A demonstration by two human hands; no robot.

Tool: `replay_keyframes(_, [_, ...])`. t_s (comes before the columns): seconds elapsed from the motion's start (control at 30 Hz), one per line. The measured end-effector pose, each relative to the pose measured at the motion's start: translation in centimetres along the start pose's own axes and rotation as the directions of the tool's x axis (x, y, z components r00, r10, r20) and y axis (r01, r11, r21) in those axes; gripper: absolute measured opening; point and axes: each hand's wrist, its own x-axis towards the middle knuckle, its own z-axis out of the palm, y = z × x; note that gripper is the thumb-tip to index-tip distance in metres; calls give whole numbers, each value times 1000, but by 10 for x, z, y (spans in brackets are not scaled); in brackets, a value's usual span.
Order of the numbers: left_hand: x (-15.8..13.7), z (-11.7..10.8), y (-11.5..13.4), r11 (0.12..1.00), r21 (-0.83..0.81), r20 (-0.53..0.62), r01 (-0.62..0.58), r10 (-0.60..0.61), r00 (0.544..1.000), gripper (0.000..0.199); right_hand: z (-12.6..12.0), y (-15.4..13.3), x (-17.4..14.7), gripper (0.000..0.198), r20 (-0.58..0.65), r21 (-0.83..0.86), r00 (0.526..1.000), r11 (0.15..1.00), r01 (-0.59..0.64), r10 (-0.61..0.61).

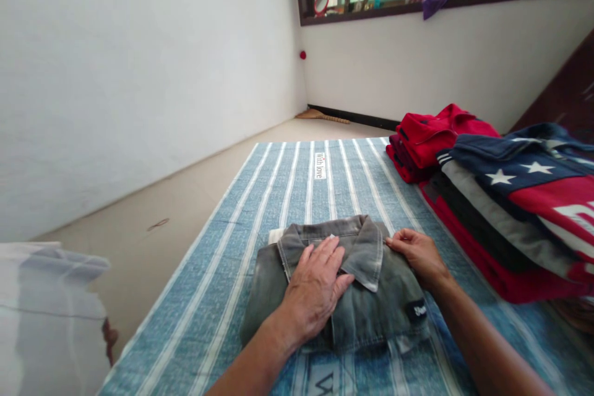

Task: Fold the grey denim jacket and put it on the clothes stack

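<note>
While my left hand (315,288) presses flat, fingers spread, on the folded grey shirt (334,284) | right hand (417,257) pinches its collar edge | striped mat (260,198) beneath

The blue striped sheet (241,247) carries a small white label (320,165) at its far end, printed with the words "With love" running lengthwise. On the folded grey denim shirt (371,309), near its right edge, sits a small black tag (417,310) with white lettering too small and cut off to read. A large pale letter on the sheet's near edge is only partly in view.
</note>
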Motion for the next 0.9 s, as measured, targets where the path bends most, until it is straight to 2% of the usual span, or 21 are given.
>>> replay_keyframes(0.1, [1, -3, -2, 999, -40, 40, -27, 28, 999, 42, -5, -5, -2, 35, 104, -88, 994, 995, 44, -35])
replay_keyframes(0.27, [1, -6, -5, 995, -86, 69, -54, 60, 996, 45, -12, -18, -5, 35, 281, -269, 956, 950, 158, -80])
replay_keyframes(0.37, [0, -6, -5, 993, -92, 31, -79, 82, 996, 45, -11, -18, -1, 35, 225, -315, 972, 938, 145, -75])
replay_keyframes(0.53, [0, -4, -6, 991, -71, -6, -118, 118, 993, 44, -2, -7, 7, 34, 108, -251, 994, 968, 19, 8])
replay_keyframes(0.63, [1, 1, -11, 986, -73, -52, -148, 144, 988, 43, 3, -7, 8, 33, 64, -299, 998, 954, 31, -13])
replay_keyframes(0.77, [2, 8, -20, 981, -67, -113, -182, 174, 978, 43, 1, -17, 6, 32, 139, -386, 984, 908, 160, -114])
replay_keyframes(0.9, [3, 11, -26, 977, -47, -147, -210, 201, 968, 42, -4, -28, 3, 26, 282, -355, 941, 891, 284, -187])
